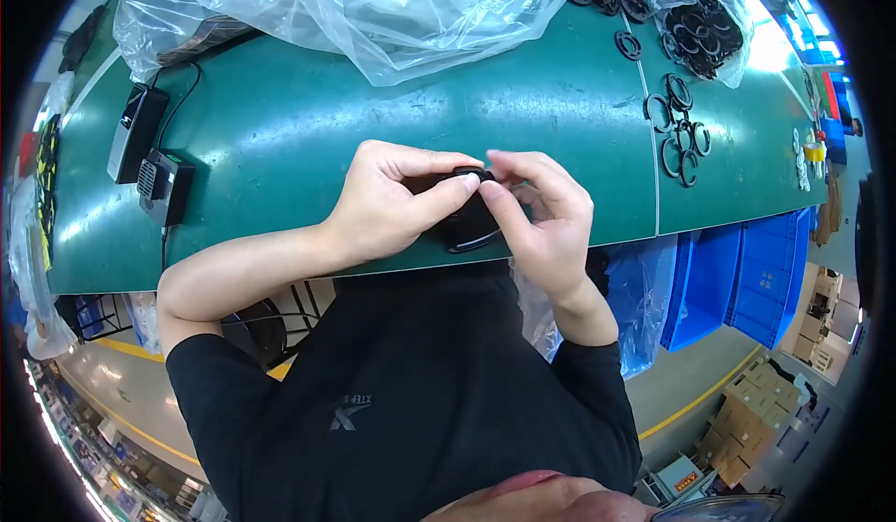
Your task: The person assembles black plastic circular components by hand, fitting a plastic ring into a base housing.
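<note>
Near the table's front edge, both my hands are closed on a glossy black part [474,228] with a rounded lower end. My left hand [397,200] pinches its upper edge between thumb and fingers. From the other side my right hand [546,214] presses its thumb and fingertips against the same edge. A curved black rim shows between the fingertips; whether it is a separate ring I cannot tell. Fingers hide much of the part. To the right, several black rings [672,158] lie loose on the green table [308,139].
Clear plastic sheeting [373,18] spreads across the far side. A plastic bag of black parts [702,32] stands far right. A black device [140,135] and a corded black box [166,186] sit at left. Blue crates [737,279] stand below the table's right front edge.
</note>
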The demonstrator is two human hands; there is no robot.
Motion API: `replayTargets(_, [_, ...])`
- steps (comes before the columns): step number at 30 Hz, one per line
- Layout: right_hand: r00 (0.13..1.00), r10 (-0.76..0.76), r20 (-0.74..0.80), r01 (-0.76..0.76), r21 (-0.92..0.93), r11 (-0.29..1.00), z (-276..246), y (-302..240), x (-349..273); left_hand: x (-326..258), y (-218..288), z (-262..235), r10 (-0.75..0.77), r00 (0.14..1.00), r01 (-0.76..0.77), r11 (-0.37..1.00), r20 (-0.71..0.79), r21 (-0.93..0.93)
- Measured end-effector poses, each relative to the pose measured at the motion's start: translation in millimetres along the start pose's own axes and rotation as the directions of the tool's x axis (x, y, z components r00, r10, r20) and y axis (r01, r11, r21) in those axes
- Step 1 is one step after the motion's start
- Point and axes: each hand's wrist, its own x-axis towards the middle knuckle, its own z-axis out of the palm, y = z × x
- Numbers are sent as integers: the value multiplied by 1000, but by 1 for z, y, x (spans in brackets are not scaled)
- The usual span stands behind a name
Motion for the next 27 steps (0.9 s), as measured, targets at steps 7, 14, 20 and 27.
replayTargets(7, [986,47,159,-72,155,985,-7,11,2,0,0,0,-85,996,84,996,-27,-39])
replayTargets(14, [997,75,27,-79,258,963,-1,5,1,0,0,0,-5,1000,5,1000,-27,28])
replayTargets(20, [979,-201,-26,197,-114,974,-2,4,0,-2,5,-1,-58,997,56,998,42,37])
replayTargets(27, [969,-245,-14,240,-157,958,0,7,-1,-5,-1,2,-44,999,44,999,4,-15])
